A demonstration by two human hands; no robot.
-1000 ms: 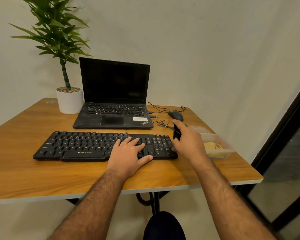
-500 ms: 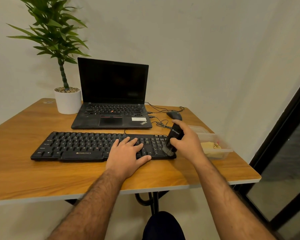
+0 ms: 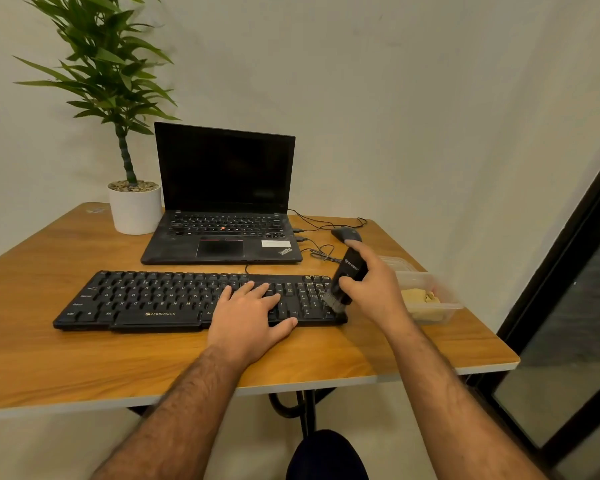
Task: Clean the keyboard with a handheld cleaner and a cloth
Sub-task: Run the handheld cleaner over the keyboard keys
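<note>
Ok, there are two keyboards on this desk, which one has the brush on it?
The separate black keyboard nearest the desk edge: the handheld cleaner in the right hand brushes its right end. The laptop behind is untouched.

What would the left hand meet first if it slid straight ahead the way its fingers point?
Probably the laptop: the left hand lies flat on the keyboard, fingers pointing away from the person toward the laptop's front edge.

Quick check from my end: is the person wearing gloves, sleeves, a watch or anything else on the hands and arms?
No. The left hand and the right hand are bare, with no gloves, rings, watch or bands in view. Both forearms are uncovered and hairy right down to the frame's bottom edge, so no sleeve shows.
</note>
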